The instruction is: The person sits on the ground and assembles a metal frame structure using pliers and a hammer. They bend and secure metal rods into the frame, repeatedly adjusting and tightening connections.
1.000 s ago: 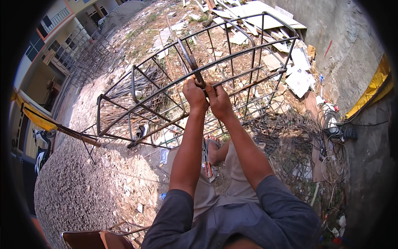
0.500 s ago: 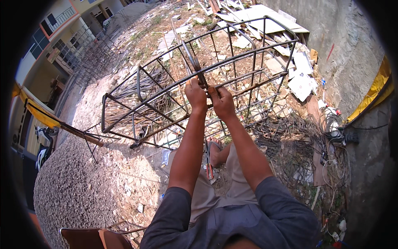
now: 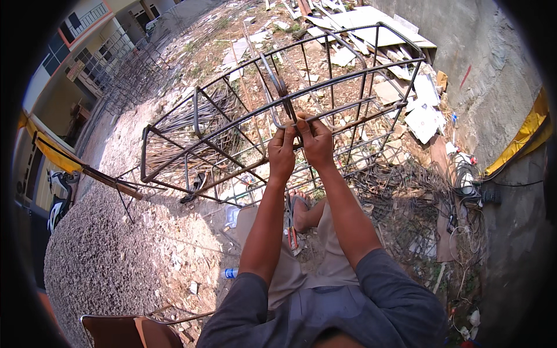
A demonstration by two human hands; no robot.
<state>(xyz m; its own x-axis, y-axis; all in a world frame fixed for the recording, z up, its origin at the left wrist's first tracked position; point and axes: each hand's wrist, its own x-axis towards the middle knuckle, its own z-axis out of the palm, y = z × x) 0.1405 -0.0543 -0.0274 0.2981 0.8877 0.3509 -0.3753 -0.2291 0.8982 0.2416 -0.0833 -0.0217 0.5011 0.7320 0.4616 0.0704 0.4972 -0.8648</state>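
A long cage of dark steel reinforcing bars (image 3: 232,129) stretches across in front of me. Several bent steel stirrups (image 3: 281,87) hang bunched over its upper bar, near the middle. Below that bar my left hand (image 3: 282,153) is closed, its thumb and fingers pinching the lower part of the stirrups. Close beside it, my right hand (image 3: 317,144) is closed on the same bunch, thumb uppermost. The fingers hide exactly where each one grips. Pliers with red handles (image 3: 292,238) are below my hands, beside my sandalled foot.
A gravel heap (image 3: 101,255) rises at left, with a brown chair (image 3: 113,333) at its near side. Bars (image 3: 191,124) lie piled behind the cage. Tangled wire (image 3: 406,180) and broken white boards (image 3: 422,122) lie before the concrete wall (image 3: 476,69). A plastic bottle (image 3: 230,272) lies near my left elbow.
My left hand has slid down the stirrups, now lower than the upper bar. My right hand has stayed close by, shifting slightly. The view has moved a little.
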